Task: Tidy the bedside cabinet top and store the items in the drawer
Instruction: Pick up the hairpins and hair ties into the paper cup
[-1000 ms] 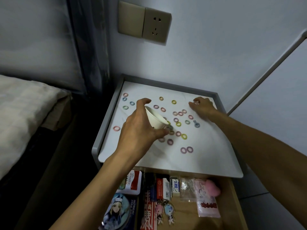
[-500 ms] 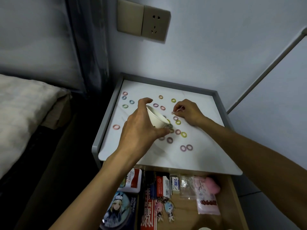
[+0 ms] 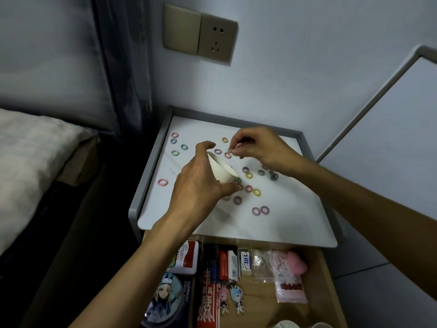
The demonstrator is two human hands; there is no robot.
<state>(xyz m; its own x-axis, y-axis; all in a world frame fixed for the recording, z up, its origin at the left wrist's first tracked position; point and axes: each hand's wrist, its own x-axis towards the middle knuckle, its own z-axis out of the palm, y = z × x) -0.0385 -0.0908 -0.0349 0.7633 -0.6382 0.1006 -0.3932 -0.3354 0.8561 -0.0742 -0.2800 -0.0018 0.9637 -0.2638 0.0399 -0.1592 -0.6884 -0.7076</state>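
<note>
The open drawer (image 3: 329,280) lies below the left grip (image 3: 198,185), nearer the person. It holds a red-and-white tin (image 3: 186,259), a round tin with a cartoon figure (image 3: 165,299), small boxes (image 3: 230,261), two keychain figures (image 3: 230,297), clear bags (image 3: 261,263) and a pink plush (image 3: 299,263).

The left grip is curled round a white paper cup (image 3: 221,169), thumb over the far rim and fingers under the base. The cup is tilted with its mouth towards the right grip (image 3: 262,147). Its inside cannot be seen.

The right grip hovers just beyond the cup's rim, thumb and forefinger pinching a small pink hair ring (image 3: 238,146).

Coloured hair rings (image 3: 256,192) lie scattered on the cabinet top (image 3: 283,223). Some lie left of the left grip, others under the right wrist, and a pair lies nearer the person.
</note>
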